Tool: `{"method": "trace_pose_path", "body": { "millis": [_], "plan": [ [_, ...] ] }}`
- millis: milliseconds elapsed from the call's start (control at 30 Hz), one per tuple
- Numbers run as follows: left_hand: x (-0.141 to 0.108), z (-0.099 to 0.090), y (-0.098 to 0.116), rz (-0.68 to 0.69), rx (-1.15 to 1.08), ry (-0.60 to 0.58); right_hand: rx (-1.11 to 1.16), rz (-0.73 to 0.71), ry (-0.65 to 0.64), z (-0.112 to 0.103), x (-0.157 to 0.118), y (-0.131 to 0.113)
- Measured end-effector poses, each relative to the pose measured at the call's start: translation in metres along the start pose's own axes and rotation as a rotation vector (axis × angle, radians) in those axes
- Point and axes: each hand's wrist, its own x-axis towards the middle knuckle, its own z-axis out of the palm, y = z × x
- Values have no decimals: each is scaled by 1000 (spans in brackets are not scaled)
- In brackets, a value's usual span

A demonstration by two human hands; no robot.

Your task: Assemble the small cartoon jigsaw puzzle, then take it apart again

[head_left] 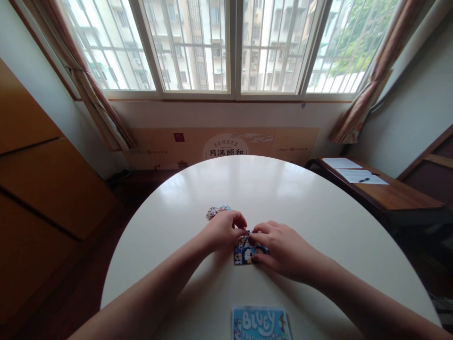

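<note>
A small, partly assembled jigsaw puzzle (247,255) with dark blue cartoon figures lies flat on the white round table (170,189). At its upper left edge is my left hand (226,229), thumb and forefinger pinched together; whatever sits between the tips is too small to make out. My right hand (278,243) rests over the right side of the puzzle, fingers spread, with the thumb low and the forefinger near the top edge. These fingers hide much of the puzzle. Just beyond my left hand is a pile of loose puzzle pieces (214,212), partly covered by it.
A light blue "Bluey" picture card or box (261,323) lies at the near side of the table, cut off by the frame. To the right, a wooden desk (406,196) holds paper sheets (361,176). Barred windows and curtains stand behind a printed cardboard panel (159,146).
</note>
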Motion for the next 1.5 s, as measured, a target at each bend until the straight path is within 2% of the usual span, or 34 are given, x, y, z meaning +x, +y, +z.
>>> {"method": "trace_pose_path", "body": {
  "millis": [433,567,633,733,867,967,1133,1300,1400,1500],
  "plan": [
    [3,-1,-6,36,-51,14,7,-8,5,0,0,1],
    [4,-3,-9,49,-146,27,10,-10,2,0,-1,2],
    [5,-11,-13,33,-251,41,15,-13,2,0,-1,2],
    [7,-33,-22,-21,-362,122,20,-9,-10,0,-1,2],
    [6,-68,-39,-138,-309,292,26,-16,-9,-1,-1,0],
    [7,-80,-52,-244,-227,289,28,-16,-6,0,-2,0],
    [14,-71,-66,-246,-181,260,34,-17,-9,0,-3,0],
    [17,-61,-68,-233,-43,247,32,-15,-24,-1,-3,0],
    [16,-61,-65,-232,33,291,24,-11,-18,0,-4,0],
    [13,-62,-57,-213,143,386,7,1,2,4,-4,-1]
  ]
}}
